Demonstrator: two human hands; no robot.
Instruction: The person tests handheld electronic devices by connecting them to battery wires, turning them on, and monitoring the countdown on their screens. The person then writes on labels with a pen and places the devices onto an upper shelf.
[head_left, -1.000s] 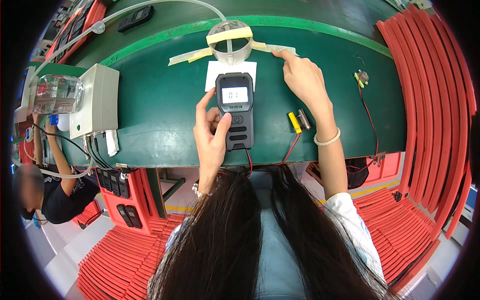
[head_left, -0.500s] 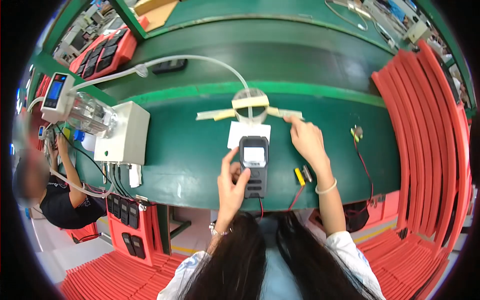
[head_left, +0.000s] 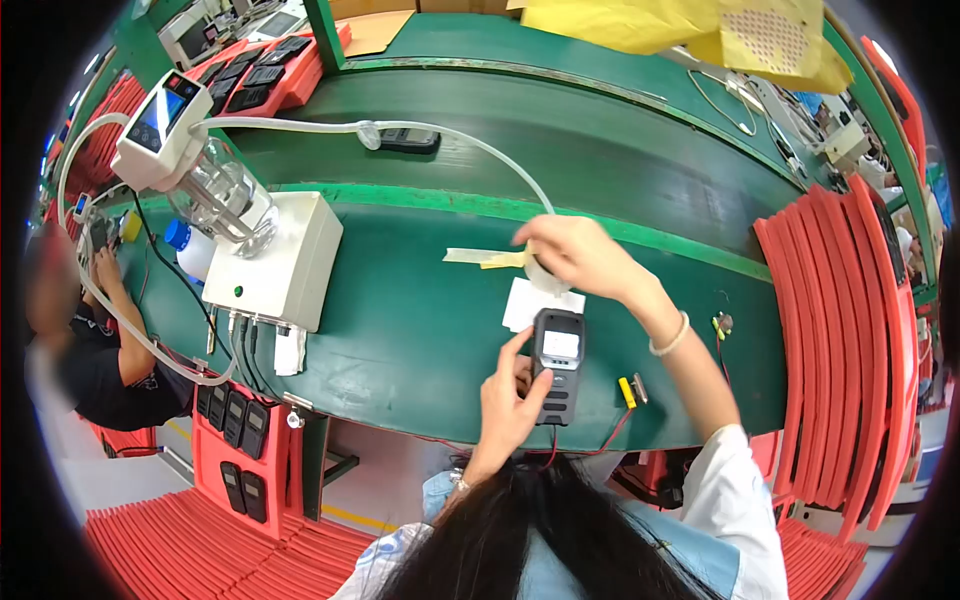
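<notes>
My left hand (head_left: 510, 400) is wrapped round a black handheld meter (head_left: 558, 365) with a lit screen, its thumb on the front near the buttons. Just beyond the meter, my right hand (head_left: 585, 255) curls over a clear round cup (head_left: 548, 280), hiding most of it. Pale tape (head_left: 475, 256) sticks out to the cup's left on the green bench. A white hose (head_left: 480, 143) runs down to the cup. Under the meter's top end lies a white paper (head_left: 520, 302). A yellow connector (head_left: 626, 392) with a red wire lies right of the meter.
At left a clear bottle with a pump head (head_left: 160, 130) stands by a white box (head_left: 290, 265) with cables. Stacked red trays (head_left: 840, 350) rise at right. Another black meter (head_left: 410, 139) lies behind. A co-worker (head_left: 100, 350) sits at far left.
My right hand has moved from the right-hand tape strip onto the cup, now covering it. My left hand still holds the meter. The view has shifted, and yellow sheeting shows at the top.
</notes>
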